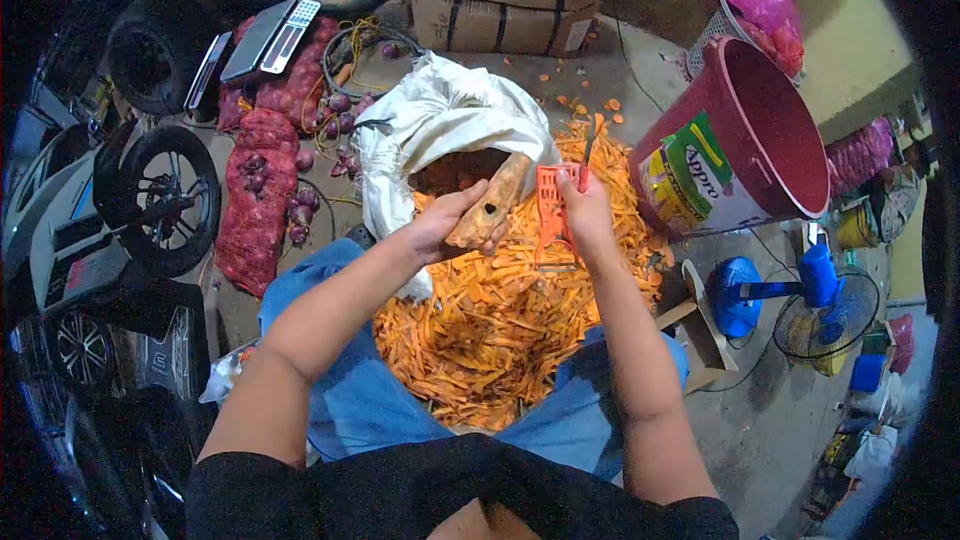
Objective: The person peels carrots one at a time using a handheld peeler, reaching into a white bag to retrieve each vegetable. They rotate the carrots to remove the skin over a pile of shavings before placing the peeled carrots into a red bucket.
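My left hand [455, 225] is wrapped round a brownish, rough-skinned root [508, 183] with a dark spot on its side. Close to its right, my right hand [587, 202] grips a red peeler [553, 205], and a thin dark-bladed tool with a red part [588, 155] sticks up from the same fingers. Under both hands lies a heap of orange peelings [480, 330], spread between my legs. Just behind my left hand, a white woven sack [400, 140] stands with its mouth open; its inside is dark.
A large maroon bucket [660, 155] stands at the right, near a blue fan [820, 280]. At the left are red net bags of onions [255, 230], a scale [262, 45] and a motorcycle wheel [170, 200]. Cardboard boxes [500, 25] are at the back.
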{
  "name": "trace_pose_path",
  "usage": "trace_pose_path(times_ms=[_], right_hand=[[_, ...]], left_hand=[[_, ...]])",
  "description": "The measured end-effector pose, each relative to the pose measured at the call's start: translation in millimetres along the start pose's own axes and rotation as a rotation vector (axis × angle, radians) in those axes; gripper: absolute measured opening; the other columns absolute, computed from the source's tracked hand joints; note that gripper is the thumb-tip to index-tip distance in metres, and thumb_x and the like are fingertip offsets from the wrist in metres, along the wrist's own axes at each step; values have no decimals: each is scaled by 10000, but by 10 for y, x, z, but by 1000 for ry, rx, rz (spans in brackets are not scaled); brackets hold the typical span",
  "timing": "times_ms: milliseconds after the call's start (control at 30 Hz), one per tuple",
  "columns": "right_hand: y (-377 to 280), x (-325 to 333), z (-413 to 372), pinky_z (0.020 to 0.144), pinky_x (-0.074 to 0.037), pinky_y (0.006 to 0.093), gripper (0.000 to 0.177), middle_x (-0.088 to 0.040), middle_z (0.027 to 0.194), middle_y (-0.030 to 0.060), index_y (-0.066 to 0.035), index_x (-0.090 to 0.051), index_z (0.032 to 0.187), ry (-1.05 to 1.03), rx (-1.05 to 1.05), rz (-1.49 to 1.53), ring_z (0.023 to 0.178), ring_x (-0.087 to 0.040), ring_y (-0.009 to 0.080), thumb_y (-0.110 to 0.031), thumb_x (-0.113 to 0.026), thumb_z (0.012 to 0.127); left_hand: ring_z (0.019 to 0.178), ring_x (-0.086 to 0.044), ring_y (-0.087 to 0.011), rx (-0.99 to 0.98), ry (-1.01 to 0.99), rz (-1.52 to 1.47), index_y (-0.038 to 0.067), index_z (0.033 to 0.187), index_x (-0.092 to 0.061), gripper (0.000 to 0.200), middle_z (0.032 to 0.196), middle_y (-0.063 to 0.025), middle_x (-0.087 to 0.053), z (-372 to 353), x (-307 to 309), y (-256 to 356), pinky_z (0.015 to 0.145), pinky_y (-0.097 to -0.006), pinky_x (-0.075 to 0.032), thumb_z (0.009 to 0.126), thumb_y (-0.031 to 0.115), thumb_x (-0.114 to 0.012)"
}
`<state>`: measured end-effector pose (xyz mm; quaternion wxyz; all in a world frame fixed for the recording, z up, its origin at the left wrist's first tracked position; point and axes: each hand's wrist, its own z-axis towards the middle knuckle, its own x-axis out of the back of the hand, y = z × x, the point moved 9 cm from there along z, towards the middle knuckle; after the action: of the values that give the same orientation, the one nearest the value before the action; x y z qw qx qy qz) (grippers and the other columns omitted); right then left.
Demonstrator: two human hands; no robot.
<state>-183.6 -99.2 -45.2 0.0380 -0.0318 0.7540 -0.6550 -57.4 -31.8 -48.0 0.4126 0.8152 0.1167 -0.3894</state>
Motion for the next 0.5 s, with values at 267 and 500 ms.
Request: trace_pose_path(times_ms=[267, 500], right_hand=[[98, -127, 137, 524, -373, 201, 145, -506, 649, -6, -30, -498, 811, -42, -59, -3, 561, -443, 52, -170, -459, 803], [-201, -31, 195, 536, -387, 202, 108, -513, 679, 0, -24, -490, 840, 35, -39, 123, 580, -456, 57, -119, -456, 802]], left_hand=[[570, -531, -165, -33, -113, 51, -5, 968, -443, 432, 696, -91, -533, 14, -41, 194, 510, -269, -439, 819, 388, -341], [536, -518, -146, 143, 118, 264, 11, 942, -460, 379, 672, -59, -525, 175, 278, 106, 510, -240, -438, 820, 357, -365]])
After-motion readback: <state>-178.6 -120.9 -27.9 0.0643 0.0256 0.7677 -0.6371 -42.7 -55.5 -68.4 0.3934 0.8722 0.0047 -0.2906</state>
